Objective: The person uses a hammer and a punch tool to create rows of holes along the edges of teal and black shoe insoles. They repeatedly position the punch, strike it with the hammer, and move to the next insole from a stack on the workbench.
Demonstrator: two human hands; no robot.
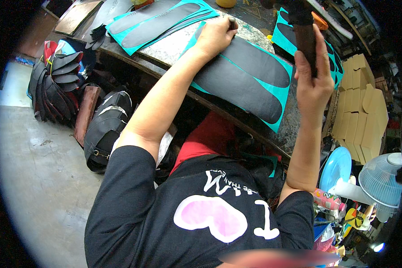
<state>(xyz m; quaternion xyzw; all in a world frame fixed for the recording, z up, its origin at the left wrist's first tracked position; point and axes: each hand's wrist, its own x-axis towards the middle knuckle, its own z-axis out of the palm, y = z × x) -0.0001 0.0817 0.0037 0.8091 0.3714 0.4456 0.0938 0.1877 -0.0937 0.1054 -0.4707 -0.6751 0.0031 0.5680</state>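
A teal sheet (284, 102) with black insole-shaped pieces (248, 85) lies over the near edge of the workbench. My left hand (215, 38) rests at its far left edge, fingers curled closed; what they grip, if anything, is hidden. On the right, my right hand (315, 87) is raised beside the sheet. Its thumb and fingers are closed around a dark brown bar-shaped tool (305, 42), whose far end is dark and hard to make out. A stack of similar teal sheets (158, 22) lies to the left of my left hand.
Another teal sheet (283, 33) lies beyond the raised tool. Cardboard boxes (355, 111) and a fan (382, 178) stand at right. Bundled black shoe pieces (56, 85) and a black bag (107, 131) are at left, below the bench edge.
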